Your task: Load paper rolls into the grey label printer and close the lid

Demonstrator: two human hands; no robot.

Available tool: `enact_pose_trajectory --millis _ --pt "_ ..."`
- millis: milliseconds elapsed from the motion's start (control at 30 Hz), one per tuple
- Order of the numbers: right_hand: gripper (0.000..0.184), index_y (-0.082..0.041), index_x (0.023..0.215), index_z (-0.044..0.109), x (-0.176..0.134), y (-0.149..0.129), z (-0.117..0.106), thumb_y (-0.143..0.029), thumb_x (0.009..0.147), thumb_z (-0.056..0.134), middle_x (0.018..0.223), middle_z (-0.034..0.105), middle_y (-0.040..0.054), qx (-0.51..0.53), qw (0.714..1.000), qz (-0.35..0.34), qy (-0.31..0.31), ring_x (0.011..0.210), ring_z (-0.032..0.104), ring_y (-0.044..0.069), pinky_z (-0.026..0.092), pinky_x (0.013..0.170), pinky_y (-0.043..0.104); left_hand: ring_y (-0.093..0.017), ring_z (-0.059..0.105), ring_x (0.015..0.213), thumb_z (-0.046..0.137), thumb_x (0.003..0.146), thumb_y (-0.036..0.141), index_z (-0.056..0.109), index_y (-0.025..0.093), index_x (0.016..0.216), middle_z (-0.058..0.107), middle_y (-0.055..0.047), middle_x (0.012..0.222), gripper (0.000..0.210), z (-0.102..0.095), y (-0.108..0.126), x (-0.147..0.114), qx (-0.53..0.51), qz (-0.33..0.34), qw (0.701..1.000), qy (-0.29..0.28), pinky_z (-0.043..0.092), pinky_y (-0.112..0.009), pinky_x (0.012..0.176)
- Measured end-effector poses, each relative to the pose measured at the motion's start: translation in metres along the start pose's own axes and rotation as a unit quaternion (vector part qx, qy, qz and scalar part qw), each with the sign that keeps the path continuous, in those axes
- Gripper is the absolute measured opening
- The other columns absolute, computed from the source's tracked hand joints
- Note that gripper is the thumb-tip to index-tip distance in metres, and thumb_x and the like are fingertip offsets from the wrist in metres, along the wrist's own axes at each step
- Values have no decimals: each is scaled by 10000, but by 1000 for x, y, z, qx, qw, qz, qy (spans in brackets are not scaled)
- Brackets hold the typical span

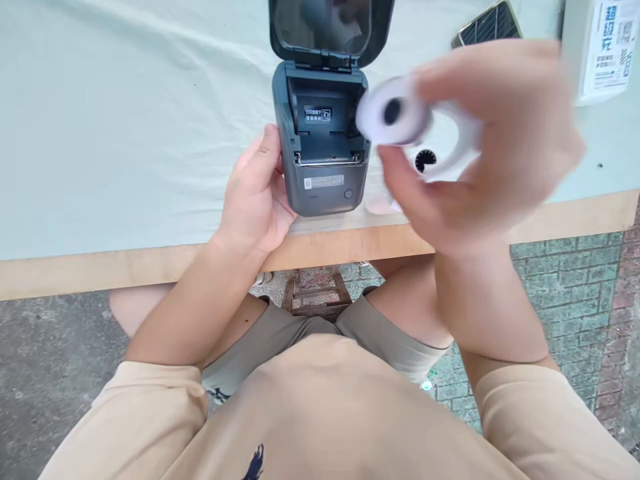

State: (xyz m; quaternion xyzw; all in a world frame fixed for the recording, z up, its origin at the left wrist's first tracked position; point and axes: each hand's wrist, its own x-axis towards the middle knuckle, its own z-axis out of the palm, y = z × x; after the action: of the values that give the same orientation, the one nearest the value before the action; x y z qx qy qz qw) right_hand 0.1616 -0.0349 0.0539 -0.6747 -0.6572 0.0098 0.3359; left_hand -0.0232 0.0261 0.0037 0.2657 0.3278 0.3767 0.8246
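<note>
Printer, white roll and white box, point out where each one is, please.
Printer (325,143): head view, on the floor of its open compartment.
White roll (371,120): head view, on its pale end face, left of the dark centre.
White box (603,52): head view, on its printed label.

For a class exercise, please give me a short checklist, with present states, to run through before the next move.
1. Lid of the dark device raised: ok.
2. Left hand holding the device's side: ok.
3. Right hand gripping the white roll: ok.
4. Compartment without a roll in it: ok.
5. White roll clear of the device: cannot tell; they overlap in this view.
6. Roll's loose end located: cannot tell; blurred.
</note>
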Motion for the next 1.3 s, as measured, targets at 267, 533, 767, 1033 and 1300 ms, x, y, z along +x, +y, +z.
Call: enact_pose_trajectory --millis 267,533,767,1033,1300 --pt "387 -329 1133 657 20 -35 31 -86 857 535 1036 775 -39 -245 966 -41 -73 813 708 233 494 858 465 -184 712 1121 562 1076 398 757 233 1026 776 -8 980 260 0 -4 -2 12 16 1000 4 587 -255 838" --pt "178 -286 995 638 10 -18 26 -142 987 533 1187 782 -6 -141 985 -99 -20 1028 757 239 483 865 420 -214 727 1106 519 1089 413 762 233 1042 784 -31 1020 306 1 -3 -1 21 16 1000 0 626 -292 863" --pt "219 -263 831 609 -16 -9 32 -160 1012 543 861 761 -60 -113 974 -196 25 850 702 170 394 814 409 -226 704 1228 490 1092 463 744 216 1029 765 -50 971 360 -1 -2 2 -9 -6 1000 6 618 -299 957" --pt "127 -254 911 640 -11 3 20 -339 1005 651 952 797 -19 2 977 -212 19 931 771 208 475 843 435 -162 730 985 715 841 93 697 234 1008 756 13 993 219 3 -3 -7 48 27 998 18 596 -256 833" --pt "373 -264 706 526 -40 -34 -5 -400 1053 515 641 613 -21 155 955 -211 -140 617 615 148 484 625 361 -189 720 955 736 823 108 713 222 997 745 -24 1003 210 -3 -3 -5 61 18 998 -7 601 -272 766"
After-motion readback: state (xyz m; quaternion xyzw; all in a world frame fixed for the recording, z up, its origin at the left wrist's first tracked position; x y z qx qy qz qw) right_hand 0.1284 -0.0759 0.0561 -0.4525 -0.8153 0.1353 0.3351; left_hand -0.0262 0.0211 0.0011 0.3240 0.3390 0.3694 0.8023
